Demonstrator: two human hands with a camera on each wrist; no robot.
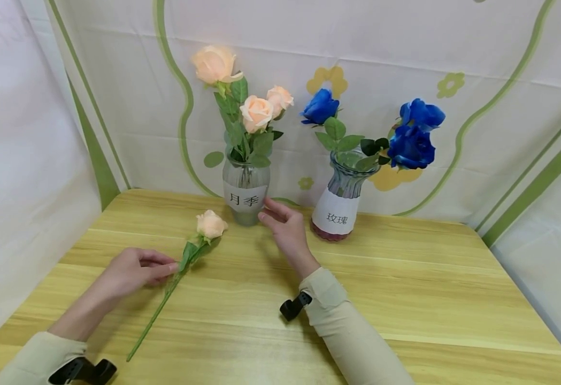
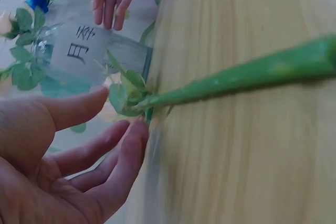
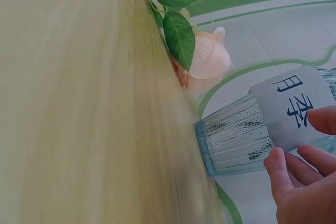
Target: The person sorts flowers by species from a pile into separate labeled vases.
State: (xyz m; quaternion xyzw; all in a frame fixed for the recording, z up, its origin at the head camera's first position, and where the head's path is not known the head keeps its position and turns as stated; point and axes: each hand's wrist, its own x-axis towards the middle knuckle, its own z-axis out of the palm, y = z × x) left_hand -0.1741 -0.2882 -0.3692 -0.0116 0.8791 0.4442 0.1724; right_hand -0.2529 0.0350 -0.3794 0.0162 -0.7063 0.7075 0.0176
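Observation:
A peach rose with a long green stem slants across the wooden table, bloom toward the back. My left hand is beside its upper stem, fingertips right at the leaves; in the left wrist view a gap shows between thumb and fingers. A clear glass vase with a white label holds several peach roses. Its ribbed lower glass shows in the right wrist view. At the vase's right side is my right hand, its fingertips close to the label and the fingers not wrapped around the glass.
To the right stands a second glass vase, with a white label and a reddish base, holding blue roses. A patterned cloth backdrop hangs behind the wooden table. White cloth hangs at the left side.

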